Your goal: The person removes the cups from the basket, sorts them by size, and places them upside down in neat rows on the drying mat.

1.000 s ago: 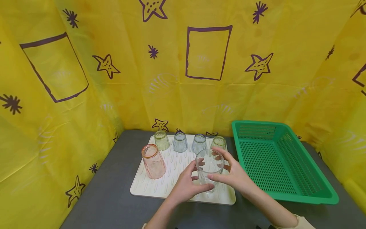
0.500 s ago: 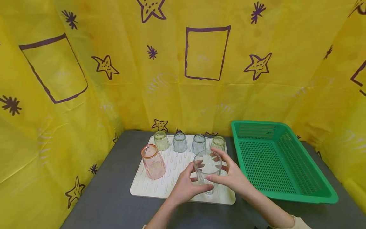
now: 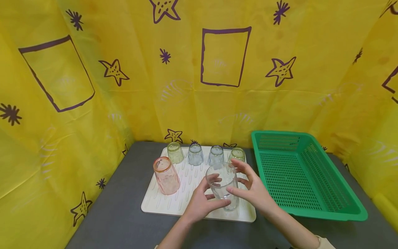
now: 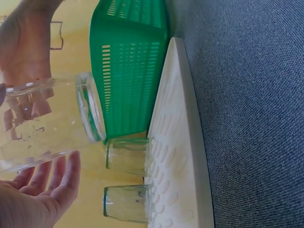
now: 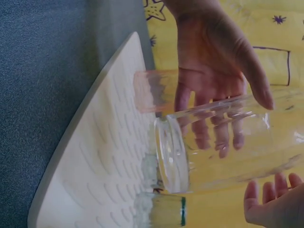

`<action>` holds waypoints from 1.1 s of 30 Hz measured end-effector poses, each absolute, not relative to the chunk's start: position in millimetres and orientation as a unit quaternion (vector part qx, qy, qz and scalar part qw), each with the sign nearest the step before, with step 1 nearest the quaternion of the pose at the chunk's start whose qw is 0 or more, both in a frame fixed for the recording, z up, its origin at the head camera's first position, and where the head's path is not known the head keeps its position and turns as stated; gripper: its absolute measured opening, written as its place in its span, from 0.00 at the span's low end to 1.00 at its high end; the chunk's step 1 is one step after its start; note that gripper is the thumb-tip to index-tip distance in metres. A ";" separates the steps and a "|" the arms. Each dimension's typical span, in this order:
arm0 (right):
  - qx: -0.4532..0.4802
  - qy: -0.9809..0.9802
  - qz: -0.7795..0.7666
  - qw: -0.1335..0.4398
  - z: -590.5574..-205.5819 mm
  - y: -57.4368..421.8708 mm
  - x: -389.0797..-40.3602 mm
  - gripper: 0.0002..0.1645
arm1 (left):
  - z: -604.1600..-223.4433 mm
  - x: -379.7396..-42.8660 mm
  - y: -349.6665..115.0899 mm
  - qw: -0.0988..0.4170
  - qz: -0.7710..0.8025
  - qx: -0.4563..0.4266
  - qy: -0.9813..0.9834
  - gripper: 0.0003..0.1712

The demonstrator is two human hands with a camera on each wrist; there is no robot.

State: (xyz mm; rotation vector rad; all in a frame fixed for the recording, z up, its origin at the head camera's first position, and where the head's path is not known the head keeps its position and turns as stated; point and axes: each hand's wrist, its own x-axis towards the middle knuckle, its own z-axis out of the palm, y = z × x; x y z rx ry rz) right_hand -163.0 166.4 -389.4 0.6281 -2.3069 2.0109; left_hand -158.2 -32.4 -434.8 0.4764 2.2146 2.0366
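Note:
A large clear drinking glass [image 3: 221, 180] is held above the white ridged drying mat [image 3: 186, 207], its rim up and leaning left. The left hand [image 3: 202, 202] grips its left side, thumb across the near face and fingers behind. On the other side, the right hand [image 3: 253, 188] holds it with curved fingers and thumb. Its thick base [image 4: 91, 108] is clear of the mat in the left wrist view. At the mat's left stands a pink glass [image 3: 167, 180], dark-ringed end up. Along the back edge are a green glass [image 3: 175, 154], two blue glasses [image 3: 195, 155] and another green glass [image 3: 237, 153].
A green perforated plastic basket [image 3: 287, 211] lies right of the mat, close to the right forearm. Both rest on a grey cloth-covered table [image 3: 124, 207]. A yellow patterned curtain [image 3: 180, 110] hangs behind and at both sides.
The clear glass has tilted, its rim moving left while its base swings slightly right. Both hands stay in nearly the same place. The other glasses and the basket have not moved.

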 end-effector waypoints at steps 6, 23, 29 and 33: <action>0.211 -0.728 0.652 0.021 -390.7 170.2 -161.0 0.41 | -434.0 -159.3 -33.8 0.059 0.712 0.149 0.684 0.40; 0.184 -0.747 0.638 -0.026 -408.4 174.7 -155.6 0.40 | -427.4 -155.8 -36.4 0.133 0.840 0.091 0.518 0.38; 0.166 -0.732 0.658 -0.060 -409.6 171.9 -154.1 0.43 | -425.0 -153.3 -35.4 0.149 0.849 0.082 0.501 0.38; 0.154 -0.725 0.667 -0.077 -409.5 170.3 -153.1 0.44 | -424.1 -152.4 -33.8 0.154 0.854 0.079 0.491 0.36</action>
